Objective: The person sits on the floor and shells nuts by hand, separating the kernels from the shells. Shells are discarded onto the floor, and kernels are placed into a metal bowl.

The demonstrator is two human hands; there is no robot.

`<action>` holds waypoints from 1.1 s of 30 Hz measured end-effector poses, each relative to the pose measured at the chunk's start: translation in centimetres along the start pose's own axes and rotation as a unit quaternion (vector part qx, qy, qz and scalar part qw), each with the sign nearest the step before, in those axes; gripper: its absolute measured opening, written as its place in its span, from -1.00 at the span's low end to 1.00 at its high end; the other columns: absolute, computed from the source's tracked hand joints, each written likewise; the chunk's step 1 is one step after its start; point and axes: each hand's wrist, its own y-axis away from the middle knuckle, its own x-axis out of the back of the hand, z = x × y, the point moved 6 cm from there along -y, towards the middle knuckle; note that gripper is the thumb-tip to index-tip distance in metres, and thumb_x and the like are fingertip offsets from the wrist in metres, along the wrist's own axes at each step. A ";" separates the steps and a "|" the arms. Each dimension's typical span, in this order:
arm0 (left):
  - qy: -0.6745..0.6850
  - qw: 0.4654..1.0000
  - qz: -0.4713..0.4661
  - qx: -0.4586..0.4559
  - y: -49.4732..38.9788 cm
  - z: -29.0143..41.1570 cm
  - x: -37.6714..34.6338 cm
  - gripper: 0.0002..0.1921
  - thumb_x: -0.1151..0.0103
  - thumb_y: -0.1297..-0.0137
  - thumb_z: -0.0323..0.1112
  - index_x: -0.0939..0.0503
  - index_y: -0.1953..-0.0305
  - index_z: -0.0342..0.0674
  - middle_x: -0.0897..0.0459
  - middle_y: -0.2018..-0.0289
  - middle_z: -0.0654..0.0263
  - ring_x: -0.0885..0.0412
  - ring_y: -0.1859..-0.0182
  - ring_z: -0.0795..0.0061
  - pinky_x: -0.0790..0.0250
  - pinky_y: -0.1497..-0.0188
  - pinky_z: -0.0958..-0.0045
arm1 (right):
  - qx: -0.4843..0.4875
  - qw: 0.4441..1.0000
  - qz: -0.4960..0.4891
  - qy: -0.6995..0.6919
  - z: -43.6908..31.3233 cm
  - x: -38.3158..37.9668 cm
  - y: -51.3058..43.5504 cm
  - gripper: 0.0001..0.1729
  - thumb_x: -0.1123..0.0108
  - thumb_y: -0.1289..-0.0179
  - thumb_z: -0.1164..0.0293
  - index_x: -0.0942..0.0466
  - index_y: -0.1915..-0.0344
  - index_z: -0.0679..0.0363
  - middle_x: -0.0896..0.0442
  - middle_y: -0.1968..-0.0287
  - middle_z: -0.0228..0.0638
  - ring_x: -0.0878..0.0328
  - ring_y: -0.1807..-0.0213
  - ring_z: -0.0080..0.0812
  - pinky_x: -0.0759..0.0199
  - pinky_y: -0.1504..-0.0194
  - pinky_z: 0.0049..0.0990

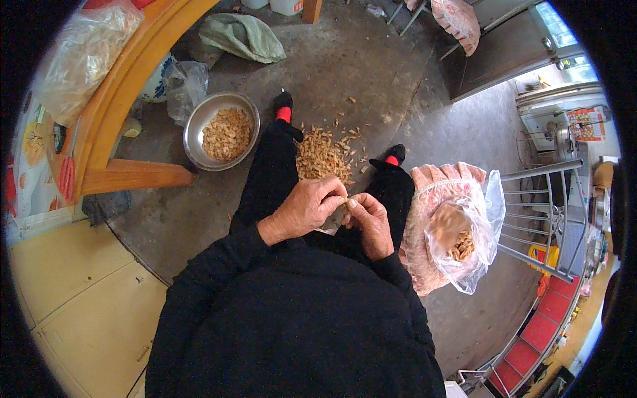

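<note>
My left hand (311,205) and my right hand (367,219) meet above my lap, their fingertips pinching one small tan piece (345,203) between them; it looks like a peanut in its shell, partly hidden by the fingers. Beyond the hands, a heap of tan, broken-looking shells (322,155) lies on the floor between my feet. To the left stands a steel basin (193,143) holding many flat, pale brown pieces (226,134). On the right, an open clear plastic bag (463,271) with whole-looking peanuts (463,245) inside rests on a chair's pink floral cushion (415,248).
A wooden table (134,59) with a plastic bag (89,59) on it curves along the left, its leg (139,176) reaching near the basin. A green woven sack (244,37) lies on the floor. A metal chair back (527,219) rises at right; red tiles (537,328) edge the counter.
</note>
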 end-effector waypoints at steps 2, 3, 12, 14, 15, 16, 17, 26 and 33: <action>-0.006 1.000 0.007 -0.019 0.0 0.0 0.0 -0.92 -0.14 -0.27 -0.42 -0.52 0.28 -0.29 -0.61 0.47 0.15 -0.64 0.40 0.29 -0.43 0.35 0.34 | 0.002 1.000 -0.004 -0.005 -0.2 -0.4 0.1 -0.87 -0.16 -0.37 0.38 -0.50 0.29 0.21 -0.56 0.47 -0.47 -0.47 0.43 -0.65 -0.34 0.34 -0.62; -0.002 1.000 0.004 -0.015 0.0 0.0 -0.1 -0.92 -0.15 -0.26 -0.42 -0.52 0.29 -0.29 -0.62 0.46 0.14 -0.64 0.39 0.27 -0.43 0.35 0.34 | 0.005 1.000 -0.003 -0.010 -0.2 -0.4 0.0 -0.87 -0.17 -0.36 0.38 -0.50 0.28 0.21 -0.56 0.46 -0.47 -0.47 0.43 -0.65 -0.34 0.34 -0.62; 0.001 1.000 -0.016 -0.005 -0.1 -0.1 -0.2 -0.91 -0.16 -0.26 -0.41 -0.53 0.29 -0.29 -0.62 0.46 0.17 -0.63 0.40 0.32 -0.43 0.35 0.35 | 0.015 1.000 -0.002 -0.021 -0.3 -0.1 -0.1 -0.90 -0.18 -0.34 0.44 -0.51 0.24 0.23 -0.59 0.41 -0.45 -0.49 0.42 -0.64 -0.35 0.33 -0.62; 0.000 1.000 -0.023 -0.003 -0.1 0.0 -0.2 -0.91 -0.16 -0.26 -0.41 -0.53 0.29 -0.29 -0.62 0.46 0.18 -0.62 0.40 0.37 -0.43 0.35 0.36 | 0.016 1.000 0.001 -0.022 -0.3 0.0 -0.2 -0.91 -0.19 -0.33 0.45 -0.52 0.24 0.24 -0.59 0.41 -0.45 -0.49 0.41 -0.64 -0.35 0.32 -0.62; 0.001 1.000 -0.023 -0.003 0.0 0.0 -0.2 -0.91 -0.16 -0.26 -0.41 -0.53 0.29 -0.29 -0.62 0.47 0.18 -0.62 0.41 0.38 -0.42 0.35 0.37 | 0.019 1.000 0.000 -0.023 -0.2 0.0 -0.2 -0.91 -0.19 -0.33 0.45 -0.52 0.24 0.24 -0.59 0.40 -0.45 -0.49 0.41 -0.64 -0.35 0.32 -0.62; 0.001 1.000 -0.023 -0.004 0.0 -0.1 -0.3 -0.90 -0.16 -0.26 -0.41 -0.53 0.29 -0.30 -0.62 0.47 0.18 -0.62 0.41 0.40 -0.42 0.36 0.37 | 0.021 0.999 -0.001 -0.024 -0.2 0.1 -0.2 -0.91 -0.19 -0.33 0.46 -0.52 0.24 0.25 -0.59 0.40 -0.45 -0.48 0.41 -0.64 -0.35 0.32 -0.62; 0.002 1.000 -0.023 -0.005 0.0 -0.2 -0.3 -0.90 -0.16 -0.27 -0.40 -0.53 0.29 -0.30 -0.62 0.47 0.18 -0.61 0.41 0.41 -0.42 0.36 0.38 | 0.024 0.999 -0.003 -0.025 -0.1 0.1 -0.3 -0.91 -0.19 -0.33 0.46 -0.52 0.24 0.25 -0.60 0.39 -0.45 -0.48 0.41 -0.64 -0.35 0.32 -0.62; 0.013 0.999 -0.034 0.014 -0.1 -0.7 -0.4 -0.89 -0.15 -0.27 -0.39 -0.52 0.28 -0.30 -0.62 0.47 0.18 -0.62 0.41 0.44 -0.42 0.36 0.39 | 0.024 0.999 -0.004 -0.045 -0.2 0.1 -0.5 -0.94 -0.19 -0.32 0.50 -0.52 0.24 0.25 -0.60 0.38 -0.44 -0.51 0.39 -0.63 -0.38 0.30 -0.62; 0.019 0.999 -0.037 0.024 -0.2 -1.4 -0.6 -0.90 -0.15 -0.28 -0.40 -0.52 0.27 -0.30 -0.62 0.48 0.19 -0.61 0.41 0.45 -0.42 0.36 0.40 | 0.024 0.999 -0.002 -0.040 -0.1 0.1 -0.7 -0.90 -0.22 -0.29 0.52 -0.52 0.20 0.25 -0.60 0.35 -0.45 -0.51 0.37 -0.63 -0.38 0.29 -0.62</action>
